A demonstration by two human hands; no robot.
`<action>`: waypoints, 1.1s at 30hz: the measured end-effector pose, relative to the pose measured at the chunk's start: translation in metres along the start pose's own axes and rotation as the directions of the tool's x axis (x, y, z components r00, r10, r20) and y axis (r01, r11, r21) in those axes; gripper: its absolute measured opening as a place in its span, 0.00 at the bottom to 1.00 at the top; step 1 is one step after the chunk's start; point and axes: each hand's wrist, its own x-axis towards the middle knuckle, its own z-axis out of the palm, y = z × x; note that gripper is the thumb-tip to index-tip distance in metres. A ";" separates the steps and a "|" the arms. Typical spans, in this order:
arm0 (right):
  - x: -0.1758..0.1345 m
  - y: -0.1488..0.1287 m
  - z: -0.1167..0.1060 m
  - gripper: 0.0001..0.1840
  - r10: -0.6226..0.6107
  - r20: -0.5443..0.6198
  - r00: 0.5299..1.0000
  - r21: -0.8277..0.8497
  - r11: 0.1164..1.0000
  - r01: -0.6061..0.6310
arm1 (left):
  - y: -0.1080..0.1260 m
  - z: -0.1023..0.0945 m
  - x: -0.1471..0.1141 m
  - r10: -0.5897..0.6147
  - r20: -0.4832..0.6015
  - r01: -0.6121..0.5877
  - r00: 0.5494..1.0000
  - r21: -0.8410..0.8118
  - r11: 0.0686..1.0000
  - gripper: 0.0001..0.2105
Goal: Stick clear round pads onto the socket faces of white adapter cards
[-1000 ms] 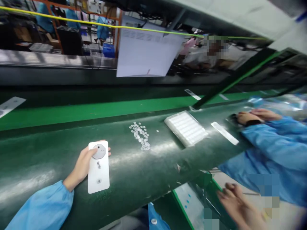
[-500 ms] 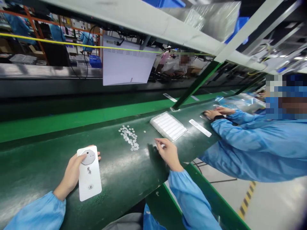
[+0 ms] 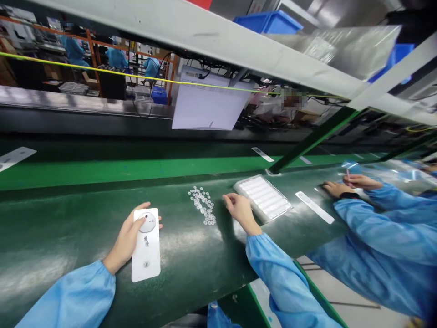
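Observation:
My left hand (image 3: 128, 237) is closed around a white card (image 3: 146, 255) with rounded corners. The card bears a grey octagon with dark dots, some dark lettering and a small round mark; my thumb lies over the octagon and my fingers pass behind. My right hand (image 3: 241, 213) is in a pinch, thumb against forefinger, low over the table to the right of a scatter of small clear round discs (image 3: 202, 205). Whatever its fingertips hold, if anything, is too small to make out. Beside this hand lies a clear tray with white rows (image 3: 264, 197).
On the green table (image 3: 191, 259), a long white strip (image 3: 314, 207) lies right of the tray. At the right, a co-worker's hands (image 3: 353, 184) are busy with a thin stick. A green post (image 3: 314, 139) rises behind the tray. More cards lie on the bright green belt (image 3: 160, 172).
The view has swung left, so most things sit farther right. My right hand has moved left, closer to the discs, and its fingers have come together. My left hand still holds the card.

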 end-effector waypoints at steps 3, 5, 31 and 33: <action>-0.024 -0.034 0.021 0.30 -0.015 0.134 0.991 0.138 0.990 -0.004 | -0.002 0.001 -0.003 0.112 -0.034 -0.106 0.993 0.140 0.984 0.41; -0.044 -0.061 0.043 0.28 -0.063 0.266 0.962 0.265 0.964 -0.010 | -0.003 0.002 -0.003 0.202 -0.047 -0.185 0.978 0.238 0.953 0.31; -0.088 -0.118 0.097 0.22 -0.102 0.786 0.610 0.521 0.641 -0.564 | -0.014 0.000 -0.004 0.488 0.110 -0.460 0.866 0.555 0.693 0.07; -0.089 -0.117 0.097 0.22 -0.115 0.769 0.629 0.533 0.657 -0.533 | -0.013 0.000 -0.004 0.483 0.121 -0.461 0.867 0.561 0.687 0.07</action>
